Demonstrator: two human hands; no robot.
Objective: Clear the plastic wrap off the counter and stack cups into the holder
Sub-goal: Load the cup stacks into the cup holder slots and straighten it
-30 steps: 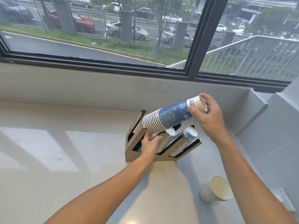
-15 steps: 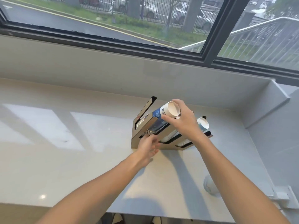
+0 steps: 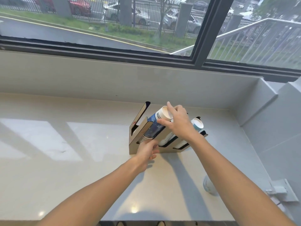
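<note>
A wooden slanted cup holder (image 3: 134, 145) stands on the pale counter near the back wall. A long blue-and-white stack of paper cups (image 3: 154, 126) lies in one of its left slots, bottom end up. My right hand (image 3: 177, 122) grips the top end of that stack. My left hand (image 3: 147, 150) rests against the holder's front face, fingers curled on its edge. More cup stacks (image 3: 197, 125) fill the slots to the right. No plastic wrap is visible.
A short stack of paper cups (image 3: 209, 186) lies on the counter by my right forearm. A grey wall (image 3: 276, 136) with a metal bracket (image 3: 282, 191) bounds the right side. A window ledge (image 3: 97, 75) runs behind. The counter's front edge (image 3: 65, 221) is close below.
The stack was held above the holder a second ago; it has since slid down into the slot. My right hand followed it down. My left hand stayed on the holder's front.
</note>
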